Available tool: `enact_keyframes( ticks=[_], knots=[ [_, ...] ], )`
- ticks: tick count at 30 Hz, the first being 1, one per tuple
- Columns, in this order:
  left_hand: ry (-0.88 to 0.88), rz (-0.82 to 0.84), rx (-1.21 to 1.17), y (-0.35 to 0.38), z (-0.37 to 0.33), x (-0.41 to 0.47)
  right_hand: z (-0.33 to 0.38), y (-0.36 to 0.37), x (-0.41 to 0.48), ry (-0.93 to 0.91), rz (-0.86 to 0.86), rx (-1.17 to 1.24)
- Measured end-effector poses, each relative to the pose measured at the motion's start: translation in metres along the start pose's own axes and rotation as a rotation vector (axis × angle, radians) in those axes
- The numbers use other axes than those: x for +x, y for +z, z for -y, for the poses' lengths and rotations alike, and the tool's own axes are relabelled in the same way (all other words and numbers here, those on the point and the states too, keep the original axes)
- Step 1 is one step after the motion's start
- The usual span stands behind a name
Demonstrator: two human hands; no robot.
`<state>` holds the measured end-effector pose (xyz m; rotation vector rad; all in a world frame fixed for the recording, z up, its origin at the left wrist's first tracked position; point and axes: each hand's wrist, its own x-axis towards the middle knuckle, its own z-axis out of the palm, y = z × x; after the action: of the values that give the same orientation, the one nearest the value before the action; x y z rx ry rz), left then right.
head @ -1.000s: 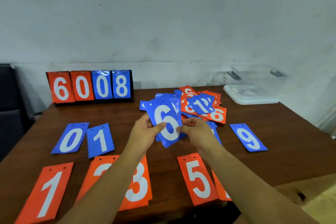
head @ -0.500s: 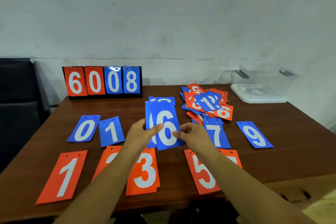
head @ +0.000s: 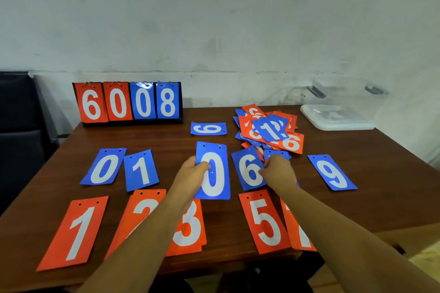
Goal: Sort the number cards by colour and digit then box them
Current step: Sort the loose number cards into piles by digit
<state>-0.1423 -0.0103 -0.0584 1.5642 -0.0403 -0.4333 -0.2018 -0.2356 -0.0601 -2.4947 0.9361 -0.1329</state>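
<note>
My left hand (head: pixel 193 172) pinches a blue 0 card (head: pixel 213 171) by its left edge, held above the table. My right hand (head: pixel 277 170) grips a blue 6 card (head: pixel 248 169) at its right edge, low over the wood just right of the 0. A mixed pile of red and blue cards (head: pixel 269 129) lies behind my right hand. Laid out flat are a blue 0 (head: pixel 103 166), blue 1 (head: pixel 141 170), blue 9 (head: pixel 332 172), a sideways blue card (head: pixel 208 128), and red 1 (head: pixel 76 233), 2 (head: pixel 142 209), 3 (head: pixel 189 228), 5 (head: pixel 264 221) and 7 (head: pixel 298 233).
A flip scoreboard (head: pixel 128 102) reading 6008 stands at the back left of the wooden table (head: pixel 381 185). A clear plastic box (head: pixel 345 100) with its lid (head: pixel 335 120) sits at the back right corner. A dark chair (head: pixel 19 126) is at the left.
The blue cards held together have been split: my right hand drew the 6 off to the right and down, uncovering the blue 0 that stays in my left hand.
</note>
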Motion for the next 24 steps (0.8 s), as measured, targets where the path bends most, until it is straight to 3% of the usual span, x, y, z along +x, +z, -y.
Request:
enact_keyframes(
  ticks=[5, 7, 9, 12, 14, 19, 24],
  knots=[
    [0.047, -0.018, 0.048, 0.0, 0.005, 0.004, 0.007, 0.009, -0.005, 0.016, 0.044, -0.177],
    [0.045, -0.016, 0.063, -0.001, 0.006, 0.005, 0.011, 0.008, -0.007, -0.048, -0.012, -0.191],
    [0.048, -0.016, 0.099, -0.002, 0.005, 0.006, 0.023, 0.007, -0.012, -0.149, -0.037, 0.007],
    [0.086, -0.017, 0.13, -0.007, 0.002, 0.007, 0.06, 0.008, -0.027, -0.223, 0.168, 0.409],
    [0.103, -0.023, 0.104, -0.014, -0.001, 0.007, 0.081, 0.014, -0.033, -0.229, 0.273, 0.541],
    [0.115, -0.063, 0.128, -0.056, -0.007, 0.012, 0.116, 0.034, -0.038, -0.165, 0.29, 0.666],
    [0.209, -0.265, 0.32, -0.133, -0.014, 0.02, 0.158, 0.066, -0.052, -0.312, 0.304, 0.68]
  ],
)
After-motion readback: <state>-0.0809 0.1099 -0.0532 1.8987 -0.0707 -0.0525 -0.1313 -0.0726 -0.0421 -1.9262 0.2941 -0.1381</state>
